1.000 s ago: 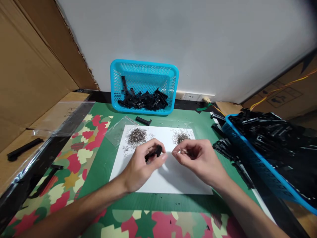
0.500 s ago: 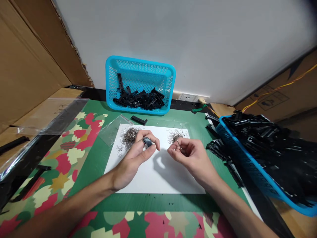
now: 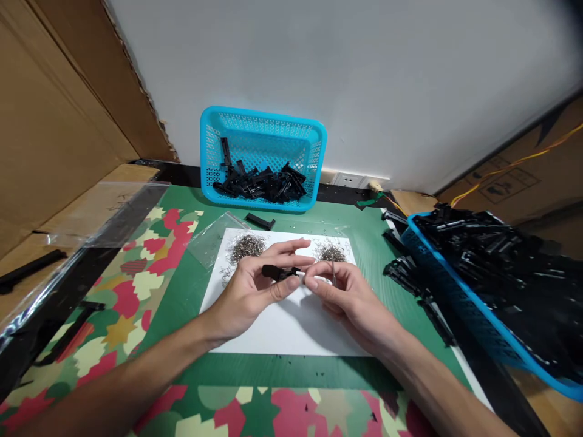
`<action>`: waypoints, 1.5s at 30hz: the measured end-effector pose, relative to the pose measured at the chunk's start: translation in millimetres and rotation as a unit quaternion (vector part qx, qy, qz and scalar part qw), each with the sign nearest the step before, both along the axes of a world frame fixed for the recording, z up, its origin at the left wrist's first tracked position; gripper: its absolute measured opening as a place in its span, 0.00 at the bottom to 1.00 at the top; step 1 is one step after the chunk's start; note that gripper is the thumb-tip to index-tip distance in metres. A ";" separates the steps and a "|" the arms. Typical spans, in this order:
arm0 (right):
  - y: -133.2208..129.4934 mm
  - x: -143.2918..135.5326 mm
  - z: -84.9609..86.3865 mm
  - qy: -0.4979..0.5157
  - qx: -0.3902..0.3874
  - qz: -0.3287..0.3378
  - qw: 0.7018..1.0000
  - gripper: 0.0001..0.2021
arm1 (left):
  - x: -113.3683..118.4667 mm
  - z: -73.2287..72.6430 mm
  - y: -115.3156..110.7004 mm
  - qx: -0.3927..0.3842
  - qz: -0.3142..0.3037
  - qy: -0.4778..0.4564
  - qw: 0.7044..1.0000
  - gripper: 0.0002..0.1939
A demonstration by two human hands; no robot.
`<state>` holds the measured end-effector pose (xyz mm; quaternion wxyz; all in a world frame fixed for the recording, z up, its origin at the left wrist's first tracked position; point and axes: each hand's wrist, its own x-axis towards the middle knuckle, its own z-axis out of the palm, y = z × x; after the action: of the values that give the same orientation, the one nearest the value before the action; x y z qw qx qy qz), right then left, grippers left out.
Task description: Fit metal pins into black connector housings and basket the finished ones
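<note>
Contact, gap closed: left hand (image 3: 248,297) clamped on black part (image 3: 272,271) meets right hand (image 3: 355,297) pinching thin metal piece (image 3: 333,270), both apparently sharing work.

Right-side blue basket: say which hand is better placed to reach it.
Probably the right hand: it is nearer that basket, though holding a thin metallic item; the left hand is farther, holding a black part.
</note>
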<state>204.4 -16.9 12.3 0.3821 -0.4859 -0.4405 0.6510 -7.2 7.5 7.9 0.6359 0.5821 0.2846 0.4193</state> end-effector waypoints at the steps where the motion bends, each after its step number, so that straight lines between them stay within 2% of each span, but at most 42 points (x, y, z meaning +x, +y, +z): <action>1: -0.6 -1.0 -0.4 0.014 -0.012 -0.003 1.000 0.18 | -0.2 0.3 -0.5 0.019 0.001 0.024 1.000 0.13; 5: -3.2 -4.6 1.4 0.033 -0.038 -0.011 0.999 0.20 | -1.6 0.1 -1.2 0.068 0.015 0.091 0.993 0.13; 9: -4.4 -5.4 4.6 0.026 -0.043 -0.030 0.998 0.20 | -2.1 -1.9 -0.9 0.078 0.015 0.105 0.991 0.14; 14: -2.6 -3.1 6.9 0.046 -0.044 -0.006 0.998 0.15 | -0.3 -6.2 -6.0 0.082 0.009 0.078 0.994 0.33; 17: -1.9 -2.0 8.3 0.078 -0.076 0.016 0.994 0.14 | -1.0 -9.3 -8.3 0.119 -0.032 0.098 0.987 0.36; 21: -3.6 -2.1 8.0 0.085 -0.088 0.044 0.992 0.15 | -4.3 -11.0 -7.4 0.214 -0.085 0.168 0.958 0.39; 25: -5.9 -1.9 4.0 0.031 -0.024 0.052 0.998 0.14 | -5.6 -10.3 -5.9 0.254 -0.109 0.215 0.937 0.42; 28: -5.4 0.0 1.6 -0.019 0.050 0.036 0.998 0.13 | -3.8 -12.4 -4.7 0.232 -0.099 0.201 0.947 0.46; 30: -4.1 1.6 1.5 -0.056 0.101 0.009 0.993 0.12 | -1.7 -15.0 -4.2 0.199 -0.062 0.179 0.962 0.47; 33: -2.0 3.6 2.7 -0.124 0.164 -0.054 0.977 0.11 | 1.6 -18.6 -5.0 0.160 0.021 0.164 0.973 0.42; 36: -1.9 4.7 3.4 -0.175 0.194 -0.092 0.961 0.10 | 2.7 -20.6 -8.0 0.156 0.068 0.190 0.967 0.31; 38: -2.8 5.3 3.5 -0.209 0.208 -0.099 0.950 0.09 | 2.2 -21.4 -10.3 0.196 0.099 0.217 0.951 0.22; 41: -3.5 7.3 3.9 -0.258 0.231 -0.095 0.933 0.07 | 0.7 -22.3 -11.7 0.311 0.139 0.246 0.907 0.11; 43: -2.4 9.9 4.8 -0.284 0.236 -0.085 0.926 0.07 | -0.4 -23.0 -10.7 0.370 0.143 0.261 0.880 0.07; 45: 0.3 13.7 6.1 -0.305 0.227 -0.064 0.923 0.07 | -1.2 -24.0 -9.0 0.398 0.130 0.273 0.866 0.05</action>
<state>218.1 -16.6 18.4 0.3701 -0.5882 -0.6395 0.3287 -8.4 -1.5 -16.1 0.1866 0.8349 0.3289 0.3999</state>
